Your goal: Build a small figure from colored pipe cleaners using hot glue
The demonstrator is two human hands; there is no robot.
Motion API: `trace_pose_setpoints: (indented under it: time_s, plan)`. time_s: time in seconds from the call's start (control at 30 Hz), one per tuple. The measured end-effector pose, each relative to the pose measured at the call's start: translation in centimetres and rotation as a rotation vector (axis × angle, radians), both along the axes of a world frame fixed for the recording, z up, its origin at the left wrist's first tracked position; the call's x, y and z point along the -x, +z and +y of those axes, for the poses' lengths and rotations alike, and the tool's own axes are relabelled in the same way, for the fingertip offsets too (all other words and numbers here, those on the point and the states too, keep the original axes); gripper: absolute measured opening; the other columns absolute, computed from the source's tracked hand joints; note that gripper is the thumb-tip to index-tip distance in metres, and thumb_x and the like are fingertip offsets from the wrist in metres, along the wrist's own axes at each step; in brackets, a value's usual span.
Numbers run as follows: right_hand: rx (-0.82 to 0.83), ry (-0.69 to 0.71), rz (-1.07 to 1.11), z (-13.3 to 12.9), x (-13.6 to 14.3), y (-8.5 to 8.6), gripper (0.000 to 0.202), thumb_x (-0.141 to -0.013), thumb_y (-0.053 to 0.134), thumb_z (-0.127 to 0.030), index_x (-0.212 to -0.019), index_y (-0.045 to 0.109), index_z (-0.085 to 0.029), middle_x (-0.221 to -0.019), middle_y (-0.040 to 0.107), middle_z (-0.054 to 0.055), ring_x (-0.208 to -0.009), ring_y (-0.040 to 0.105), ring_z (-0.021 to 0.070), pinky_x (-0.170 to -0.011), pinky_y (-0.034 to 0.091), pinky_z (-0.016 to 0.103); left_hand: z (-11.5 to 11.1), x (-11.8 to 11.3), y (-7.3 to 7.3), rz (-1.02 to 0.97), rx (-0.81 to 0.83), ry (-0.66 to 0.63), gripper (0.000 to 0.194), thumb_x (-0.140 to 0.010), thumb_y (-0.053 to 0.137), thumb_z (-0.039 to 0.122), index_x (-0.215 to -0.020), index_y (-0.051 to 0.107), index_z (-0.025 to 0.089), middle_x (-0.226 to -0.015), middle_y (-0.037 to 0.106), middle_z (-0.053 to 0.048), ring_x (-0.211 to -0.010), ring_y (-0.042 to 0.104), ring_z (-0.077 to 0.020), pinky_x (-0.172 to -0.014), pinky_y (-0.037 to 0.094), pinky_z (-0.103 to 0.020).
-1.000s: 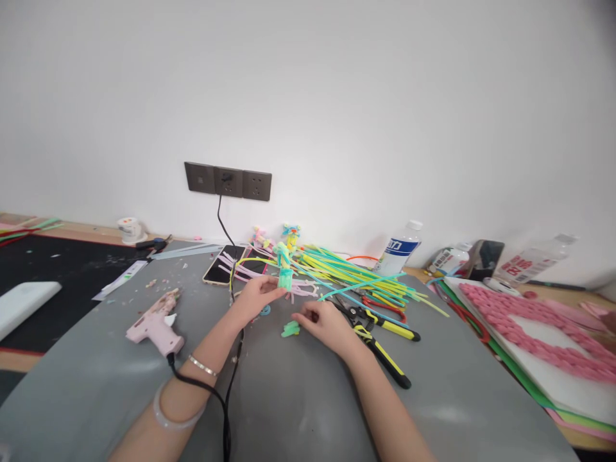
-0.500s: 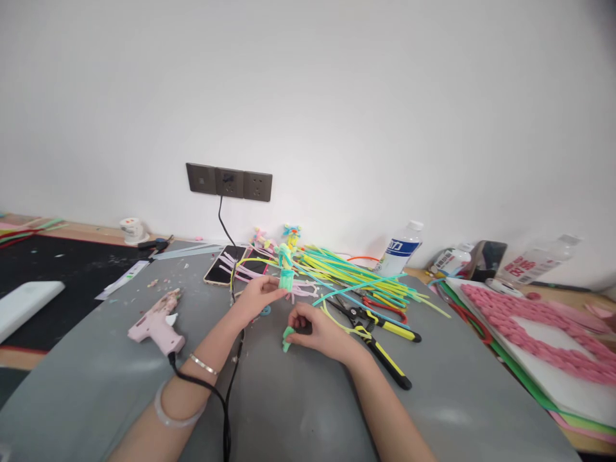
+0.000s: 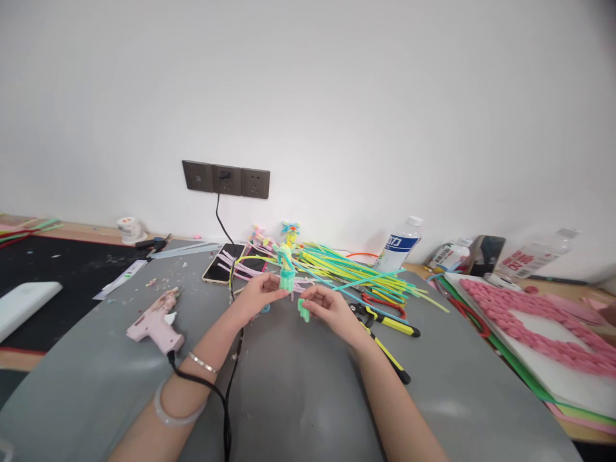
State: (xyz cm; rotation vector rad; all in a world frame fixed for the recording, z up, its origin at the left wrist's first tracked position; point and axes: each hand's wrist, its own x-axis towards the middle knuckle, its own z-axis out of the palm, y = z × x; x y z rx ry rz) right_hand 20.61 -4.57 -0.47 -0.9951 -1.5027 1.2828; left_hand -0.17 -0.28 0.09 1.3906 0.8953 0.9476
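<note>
Upright between the fingertips of my left hand is a small pipe cleaner figure, green below with a teal band and pale yellow and teal above. Closed in a pinch, my right hand has a short light green piece of bent pipe cleaner. That piece is a little right of the figure and lower, apart from it. Just behind my right hand lies a heap of yellow and teal pipe cleaners. Yellow-and-black handled cutters rest beside my right wrist.
A pink glue gun lies left, its black cord running under my left forearm. Two phones, lilac pipe cleaners and two small figures are behind. A bottle stands back right; a pink braided piece lies right.
My right hand has risen and moved slightly right with the green piece, which is turned to show more of its folded strands. My left hand keeps the figure in nearly the same place.
</note>
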Motion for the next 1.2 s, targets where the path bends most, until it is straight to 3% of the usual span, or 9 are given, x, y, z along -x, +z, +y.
trace_pose_setpoints:
  time_s: [0.37, 0.73, 1.2]
  plan:
    - [0.000, -0.133, 0.186, 0.14, 0.03, 0.07, 0.035, -0.074, 0.081, -0.047, -0.092, 0.066, -0.022, -0.080, 0.062, 0.000, -0.068, 0.055, 0.0139, -0.065, 0.046, 0.027, -0.57, -0.36, 0.61, -0.028, 0.030, -0.046, 0.043, -0.058, 0.088, 0.045, -0.074, 0.056, 0.020, -0.070, 0.062, 0.004, -0.070, 0.060, -0.0134, -0.068, 0.045, -0.025]
    - [0.033, -0.121, 0.249, -0.03, 0.59, 0.33, 0.036, -0.066, 0.086, -0.046, -0.082, 0.066, -0.022, -0.078, 0.063, 0.000, -0.069, 0.057, 0.0149, -0.069, 0.049, 0.028, -0.92, -0.65, 0.90, -0.040, 0.054, -0.092, 0.046, -0.055, 0.090, 0.042, -0.073, 0.054, 0.019, -0.071, 0.061, 0.005, -0.070, 0.060, -0.0135, -0.069, 0.044, -0.026]
    - [0.011, -0.090, 0.204, 0.11, 0.42, 0.03, 0.033, -0.069, 0.085, -0.045, -0.080, 0.066, -0.021, -0.077, 0.060, 0.000, -0.067, 0.053, 0.0135, -0.065, 0.045, 0.027, -0.81, -0.65, 0.22, -0.040, 0.030, -0.140, 0.042, -0.057, 0.089, 0.038, -0.071, 0.055, 0.018, -0.071, 0.065, 0.003, -0.068, 0.060, -0.0138, -0.069, 0.045, -0.027]
